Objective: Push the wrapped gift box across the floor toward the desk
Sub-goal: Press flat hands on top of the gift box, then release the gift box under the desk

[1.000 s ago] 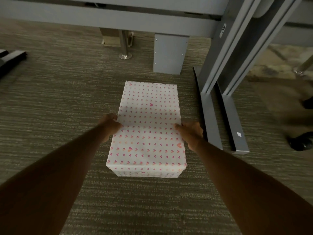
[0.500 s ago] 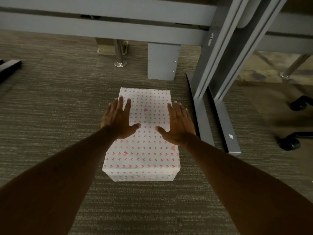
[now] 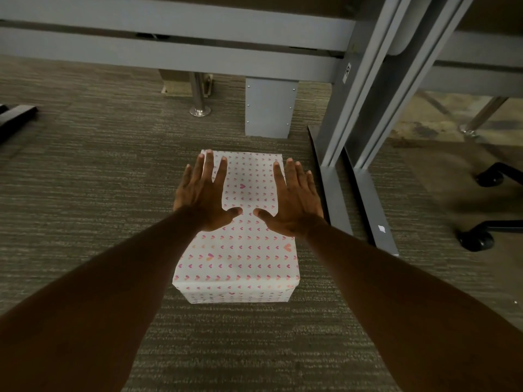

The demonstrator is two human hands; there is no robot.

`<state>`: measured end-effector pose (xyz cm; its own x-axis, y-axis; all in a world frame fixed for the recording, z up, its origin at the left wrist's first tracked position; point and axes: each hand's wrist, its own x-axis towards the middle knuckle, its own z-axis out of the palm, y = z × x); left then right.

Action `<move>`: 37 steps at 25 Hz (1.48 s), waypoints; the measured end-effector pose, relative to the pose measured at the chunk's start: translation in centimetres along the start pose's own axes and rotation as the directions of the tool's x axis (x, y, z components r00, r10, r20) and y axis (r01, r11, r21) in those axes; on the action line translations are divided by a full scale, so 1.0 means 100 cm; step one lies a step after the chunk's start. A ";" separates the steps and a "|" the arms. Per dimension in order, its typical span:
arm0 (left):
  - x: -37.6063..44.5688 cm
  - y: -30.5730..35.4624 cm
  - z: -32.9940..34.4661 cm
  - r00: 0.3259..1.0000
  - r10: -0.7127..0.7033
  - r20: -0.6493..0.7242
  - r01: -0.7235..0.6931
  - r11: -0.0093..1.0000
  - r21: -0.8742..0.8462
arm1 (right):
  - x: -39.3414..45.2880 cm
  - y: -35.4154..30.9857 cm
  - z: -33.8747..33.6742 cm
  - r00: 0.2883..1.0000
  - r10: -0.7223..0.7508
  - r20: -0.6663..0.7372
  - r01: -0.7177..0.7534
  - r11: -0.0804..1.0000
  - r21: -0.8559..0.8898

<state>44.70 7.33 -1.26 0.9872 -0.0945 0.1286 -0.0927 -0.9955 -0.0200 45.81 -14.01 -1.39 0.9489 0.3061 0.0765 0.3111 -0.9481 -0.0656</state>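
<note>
Floor [image 3: 85, 199]: grey-brown striped carpet is filling most of the view and is carrying everything below.
Table [image 3: 175, 38]: grey metal frame is running across the top of the view; its rails are lying horizontal, and its slanted uprights are standing at right on long flat feet [image 3: 336, 199].
Grey panel [image 3: 268, 108]: it is hanging under the rails, just beyond the far end of the box.
Gift box [image 3: 240, 258]: wrapped in white paper with small pink hearts, it is sitting flat on the carpet at the centre, its long side pointing toward the table frame, its right edge lying near the nearest foot but apart from it.
Chair base [image 3: 481, 236]: dark castors are showing at the right edge, well apart from the box.
Left hand [image 3: 202, 193]: it is reaching out palm down over the box's far left part, fingers spread wide, holding nothing; contact with the paper cannot be told.
Right hand [image 3: 293, 199]: it is mirroring this over the far right part, fingers extended, holding nothing.
Chrome post [image 3: 199, 94]: it is standing upright on a round foot behind the rails.
</note>
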 end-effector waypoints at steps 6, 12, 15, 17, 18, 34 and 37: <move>-0.002 0.002 -0.001 1.000 0.001 0.016 -0.001 1.000 0.012 | -0.003 0.000 -0.001 1.000 0.014 0.010 -0.014 1.000 0.016; -0.004 0.000 0.000 0.999 -0.020 0.044 0.022 0.999 -0.045 | -0.004 0.002 -0.001 0.999 0.019 0.035 -0.020 1.000 0.022; -0.006 -0.002 0.005 0.998 -0.036 0.050 0.039 0.997 -0.063 | -0.007 0.004 -0.001 0.999 0.023 0.041 -0.025 0.998 0.049; -0.007 -0.004 0.010 0.997 -0.048 0.056 0.052 0.996 -0.068 | -0.009 0.006 0.001 0.999 0.035 0.037 -0.037 0.997 0.072; -0.007 -0.005 0.012 0.997 -0.050 0.058 0.054 0.996 -0.066 | -0.009 0.006 0.003 0.998 0.042 0.036 -0.045 0.996 0.081; -0.030 -0.027 0.057 0.735 -0.508 0.449 0.678 0.572 -0.463 | -0.018 0.024 0.042 0.860 0.359 0.363 -0.509 0.642 0.574; -0.025 -0.032 0.057 0.679 -0.538 0.499 0.732 0.447 -0.515 | -0.019 0.027 0.051 0.837 0.362 0.411 -0.546 0.518 0.658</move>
<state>43.30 10.77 -7.13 0.7854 0.4753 -0.3966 0.6141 -0.5177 0.5957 45.15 -16.72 -6.84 0.9284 -0.0512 -0.3681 -0.3228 -0.6017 -0.7306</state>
